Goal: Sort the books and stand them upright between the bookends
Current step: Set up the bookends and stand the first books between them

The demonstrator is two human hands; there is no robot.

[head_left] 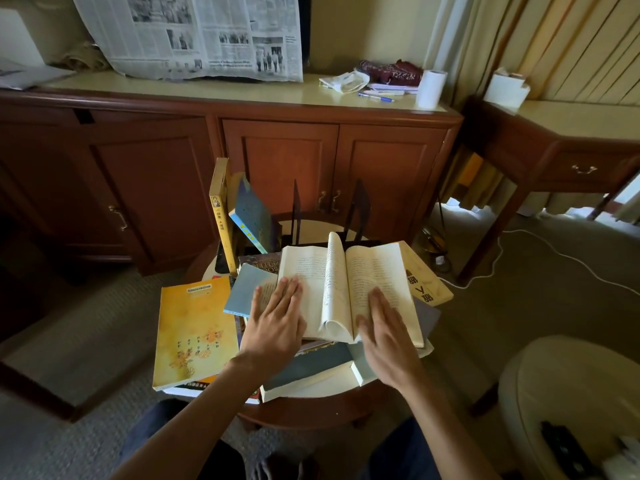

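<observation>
An open book (313,271) lies face up on top of a pile of books on a small round table (311,407). My left hand (275,323) rests flat on its left page, fingers straight. My right hand (384,330) lies flat on the right page. A few middle pages stand up between them. Two dark metal bookends (360,206) stand at the back of the table. A yellow book (220,213) stands upright at the back left, and a blue book (252,213) leans beside it. A large yellow book (194,327) lies flat at the left.
A wooden cabinet (277,161) stands behind the table with a newspaper (194,32), a paper roll (431,88) and a pen on top. A side desk (554,147) is at the right, a white cable (519,247) runs over the carpet, and a cream armchair (554,393) sits at the lower right.
</observation>
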